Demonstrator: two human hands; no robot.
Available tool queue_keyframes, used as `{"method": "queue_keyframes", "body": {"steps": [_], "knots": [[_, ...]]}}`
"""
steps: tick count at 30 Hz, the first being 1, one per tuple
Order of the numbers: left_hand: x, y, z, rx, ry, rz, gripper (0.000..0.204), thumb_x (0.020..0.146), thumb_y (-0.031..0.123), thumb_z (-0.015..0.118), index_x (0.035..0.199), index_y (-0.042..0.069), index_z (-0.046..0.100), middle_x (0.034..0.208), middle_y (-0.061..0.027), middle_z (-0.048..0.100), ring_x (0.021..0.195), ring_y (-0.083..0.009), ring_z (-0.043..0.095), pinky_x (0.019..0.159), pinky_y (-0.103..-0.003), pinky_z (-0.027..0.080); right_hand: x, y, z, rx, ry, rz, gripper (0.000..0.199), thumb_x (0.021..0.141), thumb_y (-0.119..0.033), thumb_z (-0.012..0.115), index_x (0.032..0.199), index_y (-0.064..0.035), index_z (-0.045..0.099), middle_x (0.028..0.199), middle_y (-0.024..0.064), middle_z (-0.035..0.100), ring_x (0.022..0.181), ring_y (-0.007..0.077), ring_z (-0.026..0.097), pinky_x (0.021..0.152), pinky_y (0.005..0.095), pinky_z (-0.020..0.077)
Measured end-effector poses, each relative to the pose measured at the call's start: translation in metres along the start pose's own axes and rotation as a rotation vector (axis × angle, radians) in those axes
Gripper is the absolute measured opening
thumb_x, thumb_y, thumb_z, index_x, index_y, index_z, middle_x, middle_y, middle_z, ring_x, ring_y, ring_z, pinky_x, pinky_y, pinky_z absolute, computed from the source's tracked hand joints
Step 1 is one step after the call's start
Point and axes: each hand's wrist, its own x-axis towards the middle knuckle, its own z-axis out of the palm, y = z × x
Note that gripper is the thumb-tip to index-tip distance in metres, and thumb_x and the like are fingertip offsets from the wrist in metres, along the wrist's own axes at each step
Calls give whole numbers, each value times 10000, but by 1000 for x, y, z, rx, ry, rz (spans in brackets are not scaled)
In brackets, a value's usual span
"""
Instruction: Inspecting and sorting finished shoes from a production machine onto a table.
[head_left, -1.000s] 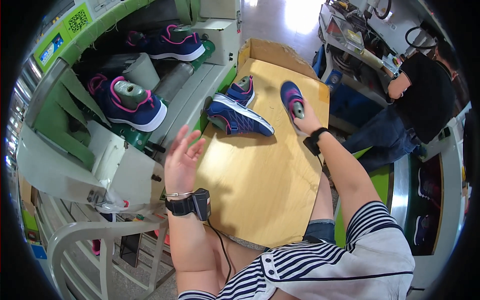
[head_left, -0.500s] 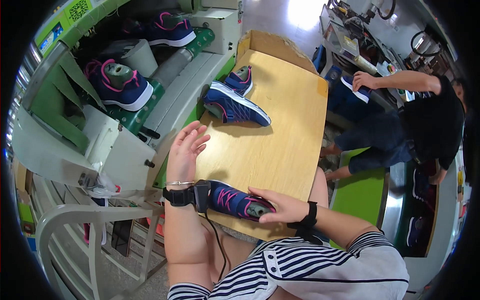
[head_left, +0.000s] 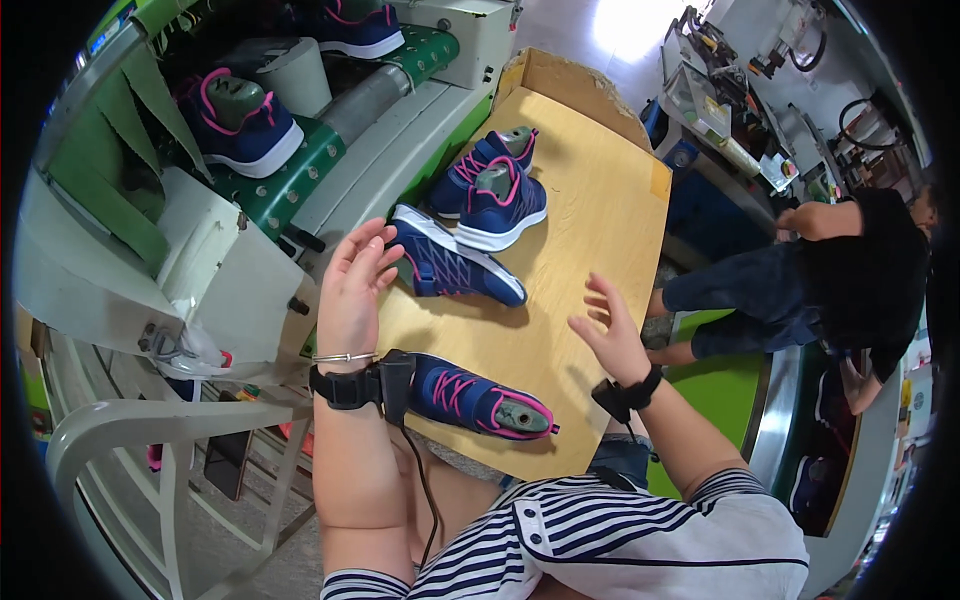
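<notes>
My left hand (head_left: 357,278) is open beside the shoe lying on its side (head_left: 455,270), its fingertips close to that shoe's end; whether they touch I cannot tell. Fingers spread and holding nothing, my right hand (head_left: 612,330) hovers over the right part of the wooden table (head_left: 570,200). Close to my body lies a navy shoe with pink laces (head_left: 475,398), a greenish last inside its collar. Behind the tipped shoe, an upright navy shoe with a white sole (head_left: 505,208) stands in front of another laced shoe (head_left: 470,172). Both also contain lasts.
On the left, a machine's green studded belt (head_left: 310,180) carries more navy shoes (head_left: 240,125). A pale metal rail (head_left: 180,415) curves below it. A cardboard flap (head_left: 575,85) borders the table's far end. At the right, another person (head_left: 850,270) stands near a green surface (head_left: 715,390).
My right hand has let go of the near shoe and moved up and right. Another upright shoe now stands among the far ones. The shoe in the other person's hand no longer shows.
</notes>
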Motion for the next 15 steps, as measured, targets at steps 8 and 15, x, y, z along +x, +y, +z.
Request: {"method": "queue_keyframes", "body": {"steps": [8, 15], "knots": [[-2, -6, 1, 26, 64, -38, 360, 983, 223, 580, 1320, 94, 566, 1283, -42, 591, 1138, -146, 557, 933, -313, 415, 99, -54, 40, 188, 234, -216, 883, 866, -364, 750, 1510, -28, 248, 1455, 252, 317, 1380, 359, 321, 1142, 454, 286], [3, -13, 11, 63, 51, -54, 348, 986, 209, 575, 1311, 86, 574, 1288, -44, 588, 1130, -143, 558, 932, -311, 423, 201, -58, 77, -17, 95, 47, 1237, 647, -685, 773, 1558, -110, 166, 1574, 342, 65, 1475, 451, 122, 1198, 480, 161]]}}
